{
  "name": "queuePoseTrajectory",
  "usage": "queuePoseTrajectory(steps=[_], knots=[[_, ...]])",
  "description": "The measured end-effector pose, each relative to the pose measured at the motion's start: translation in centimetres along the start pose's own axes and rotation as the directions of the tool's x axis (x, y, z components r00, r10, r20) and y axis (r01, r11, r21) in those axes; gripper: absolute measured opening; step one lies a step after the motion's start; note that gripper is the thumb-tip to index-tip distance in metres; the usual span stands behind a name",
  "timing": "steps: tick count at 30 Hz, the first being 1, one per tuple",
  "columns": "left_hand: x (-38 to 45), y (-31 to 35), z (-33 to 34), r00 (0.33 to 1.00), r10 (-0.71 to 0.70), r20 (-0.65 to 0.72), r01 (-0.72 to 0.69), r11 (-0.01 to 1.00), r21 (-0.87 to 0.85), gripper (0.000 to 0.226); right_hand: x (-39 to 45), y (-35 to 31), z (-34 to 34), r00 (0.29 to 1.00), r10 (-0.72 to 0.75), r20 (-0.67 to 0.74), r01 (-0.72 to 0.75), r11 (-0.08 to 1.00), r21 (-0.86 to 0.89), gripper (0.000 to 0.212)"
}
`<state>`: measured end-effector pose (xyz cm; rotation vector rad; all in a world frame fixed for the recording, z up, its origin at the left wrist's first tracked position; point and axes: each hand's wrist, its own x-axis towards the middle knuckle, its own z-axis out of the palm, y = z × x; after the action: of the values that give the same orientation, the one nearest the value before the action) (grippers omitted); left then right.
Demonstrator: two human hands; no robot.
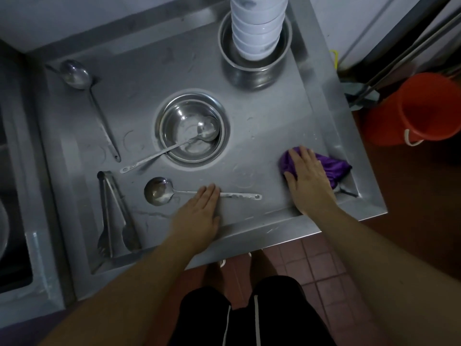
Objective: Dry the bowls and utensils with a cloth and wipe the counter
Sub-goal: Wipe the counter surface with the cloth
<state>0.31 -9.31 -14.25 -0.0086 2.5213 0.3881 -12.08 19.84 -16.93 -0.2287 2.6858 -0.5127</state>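
1. Both hands are down flat on the steel counter (262, 151). My left hand (199, 216) lies open, palm down, fingers together, its fingertips over the handle of a ladle (159, 191); it grips nothing.
2. My right hand (308, 178) is spread open and pressed on a purple cloth (331, 167), which is bunched in the counter's near right corner, against the raised rim.
3. No brand, label or writing can be read on anything I see.
4. Ahead of my left hand, a steel bowl (190, 128) sits in the middle of the counter. A second ladle (172, 148) rests in it, cup inside, handle out over the rim towards my left hand.
5. Far ahead, between the hands, a steel pot (252, 73) holds a tall stack of white bowls (257, 26) that runs out of the top of the view.
6. Left of my left hand lie tongs (112, 216), and well beyond them a large spoon (82, 83), both flat on the counter.
7. Right of my right hand, off the counter, an orange bucket (419, 108) stands on the floor; I cannot tell its contents.
8. Water drops and ring marks show on the counter between the hands.
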Motion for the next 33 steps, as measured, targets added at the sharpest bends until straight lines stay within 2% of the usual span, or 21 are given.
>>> queuePoseTrajectory(steps=[4, 6, 8, 11, 13, 16, 18, 19, 23, 26, 27, 29, 31, 32, 33], knots=[[-1.7, -2.1, 0.3, 1.000, 0.006, -0.001, -0.006, 1.000, 0.016, 0.075, 0.2, -2.5, 0.8, 0.959, 0.257, -0.117, -0.234, 0.955, 0.180, 0.059], [-2.7, -3.3, 0.5, 1.000, 0.010, 0.003, -0.010, 1.000, 0.008, 0.075, 0.6, -4.2, 1.6, 0.944, 0.307, -0.121, -0.274, 0.934, 0.231, 0.060], [-3.8, -4.5, 0.7, 1.000, 0.012, 0.010, -0.012, 1.000, 0.001, 0.075, 1.2, -6.2, 2.6, 0.956, 0.276, -0.102, -0.247, 0.941, 0.232, 0.060], [-5.3, -6.3, 0.7, 1.000, 0.000, 0.027, 0.000, 1.000, 0.005, 0.074, 1.8, -10.0, 4.4, 0.995, 0.092, -0.036, -0.084, 0.978, 0.192, 0.060], [-6.0, -7.0, 0.5, 0.999, -0.018, 0.040, 0.018, 1.000, -0.002, 0.073, 1.7, -12.5, 5.8, 0.993, -0.112, 0.030, 0.108, 0.988, 0.107, 0.059], [-6.3, -7.3, -0.1, 0.998, -0.054, 0.039, 0.055, 0.998, -0.034, 0.072, 0.3, -13.6, 7.1, 0.889, -0.430, 0.157, 0.436, 0.900, -0.006, 0.058], [-6.0, -6.7, -0.5, 0.997, -0.076, 0.004, 0.076, 0.993, -0.086, 0.070, -1.2, -12.1, 6.7, 0.822, -0.523, 0.225, 0.539, 0.842, -0.012, 0.057], [-5.8, -6.3, -0.7, 0.997, -0.081, -0.014, 0.079, 0.990, -0.116, 0.068, -2.1, -10.8, 6.3, 0.816, -0.522, 0.248, 0.541, 0.841, -0.010, 0.057], [-5.2, -4.4, -1.4, 0.995, -0.081, -0.063, 0.067, 0.980, -0.190, 0.063, -4.8, -3.7, 2.7, 0.865, -0.430, 0.259, 0.460, 0.886, -0.066, 0.057], [-5.0, -3.4, -2.0, 0.996, -0.045, -0.080, 0.026, 0.975, -0.220, 0.061, -3.3, 0.7, -0.8, 0.893, -0.413, 0.181, 0.443, 0.878, -0.181, 0.055], [-4.9, -3.2, -2.1, 0.995, -0.034, -0.091, 0.012, 0.974, -0.227, 0.061, -2.3, 1.9, -1.6, 0.923, -0.365, 0.119, 0.383, 0.901, -0.202, 0.054], [-4.9, -2.9, -2.3, 0.993, -0.025, -0.117, -0.004, 0.970, -0.241, 0.059, -1.0, 2.3, -2.5, 0.991, -0.112, 0.074, 0.124, 0.973, -0.193, 0.055], [-4.9, -2.6, -2.3, 0.991, -0.032, -0.129, -0.001, 0.968, -0.252, 0.057, -1.1, 0.2, -1.4, 0.987, 0.158, 0.040, -0.153, 0.983, -0.105, 0.061], [-4.8, -2.5, -2.2, 0.991, -0.039, -0.127, 0.005, 0.967, -0.254, 0.057, -1.9, -1.4, -0.4, 0.984, 0.170, 0.042, -0.164, 0.979, -0.119, 0.062], [-4.7, -2.4, -2.2, 0.992, -0.046, -0.122, 0.014, 0.968, -0.252, 0.057, -3.1, -3.0, 0.9, 0.994, 0.066, 0.090, -0.047, 0.979, -0.197, 0.061]])
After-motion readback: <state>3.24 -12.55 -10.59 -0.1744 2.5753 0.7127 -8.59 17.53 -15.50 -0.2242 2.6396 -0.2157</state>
